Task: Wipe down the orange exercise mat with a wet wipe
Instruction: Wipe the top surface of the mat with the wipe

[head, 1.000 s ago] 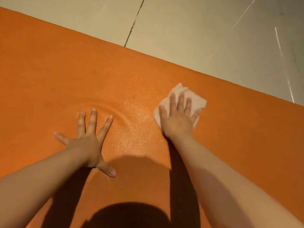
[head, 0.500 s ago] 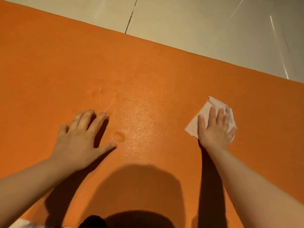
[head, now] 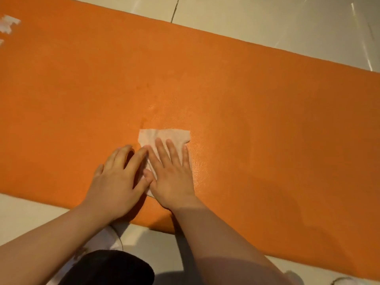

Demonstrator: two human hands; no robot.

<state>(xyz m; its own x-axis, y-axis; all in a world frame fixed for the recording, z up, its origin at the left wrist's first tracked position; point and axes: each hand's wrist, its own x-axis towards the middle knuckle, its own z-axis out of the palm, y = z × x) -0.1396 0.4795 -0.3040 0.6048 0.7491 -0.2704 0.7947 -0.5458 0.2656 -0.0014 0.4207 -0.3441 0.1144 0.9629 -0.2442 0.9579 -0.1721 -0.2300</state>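
Floor: pale tiles carry everything you see; one dark grout line runs off the top edge, and bright streaks of reflected light cross the tiles at upper right.
Mat: your orange exercise mat lies flat on the floor, running from upper left to lower right. Both long edges show; both short ends are cut off by the picture. A shinier, damp-looking patch sits beside the wipe, toward the middle of the mat.
Right hand: you press it flat on the wipe, fingers straight and slightly spread.
Left hand: flat on the mat just beside your right hand, near the mat's near long edge; fingers straight and close together, index fingertip and thumb touching the wipe's left side.
Wipe: white, spread flat near the mat's near long edge; its rear half is hidden under your right hand.
White patches: at the mat's far left; too blurred to identify.
Dark shape: bottom edge, below your forearms; cut off, cannot tell what it is.
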